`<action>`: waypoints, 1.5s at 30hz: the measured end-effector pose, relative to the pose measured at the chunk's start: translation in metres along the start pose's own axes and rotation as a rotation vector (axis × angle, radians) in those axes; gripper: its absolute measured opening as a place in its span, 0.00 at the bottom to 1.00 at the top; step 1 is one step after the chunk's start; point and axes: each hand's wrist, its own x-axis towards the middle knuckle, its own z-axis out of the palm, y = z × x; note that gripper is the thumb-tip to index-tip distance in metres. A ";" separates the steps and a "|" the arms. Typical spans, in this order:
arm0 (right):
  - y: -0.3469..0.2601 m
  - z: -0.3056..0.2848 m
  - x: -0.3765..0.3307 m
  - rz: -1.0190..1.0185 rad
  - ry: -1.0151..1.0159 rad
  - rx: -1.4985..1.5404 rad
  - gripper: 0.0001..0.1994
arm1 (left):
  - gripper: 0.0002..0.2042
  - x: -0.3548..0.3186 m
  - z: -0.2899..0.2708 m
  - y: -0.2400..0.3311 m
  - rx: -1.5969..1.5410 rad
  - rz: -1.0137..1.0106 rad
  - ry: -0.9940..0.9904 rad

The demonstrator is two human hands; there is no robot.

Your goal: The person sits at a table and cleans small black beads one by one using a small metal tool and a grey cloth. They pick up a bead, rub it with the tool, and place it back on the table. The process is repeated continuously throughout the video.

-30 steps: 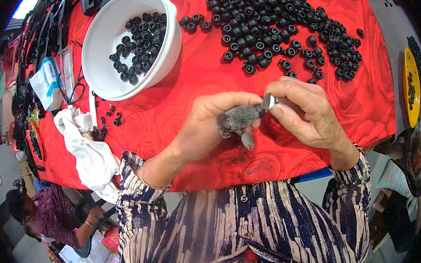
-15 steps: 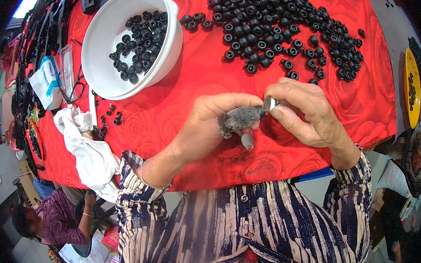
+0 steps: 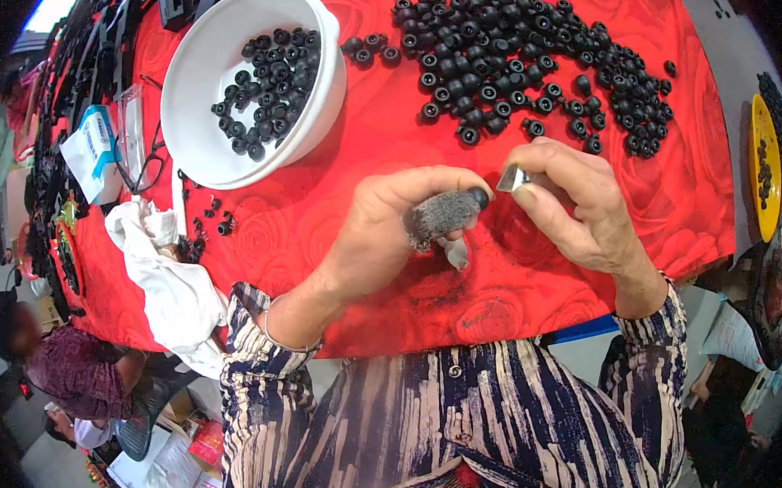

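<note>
My left hand (image 3: 369, 229) is closed, pinching a small round black part (image 3: 478, 198) between thumb and fingers. A fuzzy grey finger cover (image 3: 443, 217) wraps one of its fingers, and a pale grey covered fingertip (image 3: 456, 253) shows below. To the right, my right hand (image 3: 588, 208) grips a short metal blade (image 3: 510, 177) between thumb and forefinger. The blade is a little apart from the black part, up and to the right of it. Many similar black parts (image 3: 476, 69) lie loose in a heap beyond both hands.
A white bowl (image 3: 323, 117) holding more black parts stands at the left. Near it lie a white cloth (image 3: 165, 292), eyeglasses (image 3: 150, 168) and black scraps (image 3: 196, 239). Long black pieces (image 3: 105, 52) pile up far left. A yellow tray (image 3: 763, 116) is at right. Another person (image 3: 83, 368) sits lower left.
My right hand has drawn the blade slightly away from the black part, which now shows at my left fingertips. The person at lower left has shifted leftward.
</note>
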 end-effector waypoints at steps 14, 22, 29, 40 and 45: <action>0.001 0.004 0.000 0.001 -0.036 -0.018 0.06 | 0.12 0.001 -0.001 -0.007 0.023 0.023 -0.015; 0.003 0.005 0.001 -0.038 -0.013 -0.021 0.06 | 0.13 0.001 -0.003 -0.007 0.030 -0.038 -0.011; 0.001 0.005 0.001 -0.010 -0.029 -0.031 0.06 | 0.13 0.002 -0.001 -0.005 0.015 0.008 -0.030; 0.005 0.002 0.001 -0.196 -0.247 -0.184 0.06 | 0.11 0.009 -0.009 -0.001 -0.121 0.008 0.035; -0.004 0.000 0.002 -0.176 -0.001 0.056 0.15 | 0.12 -0.002 0.005 -0.001 -0.151 -0.074 0.024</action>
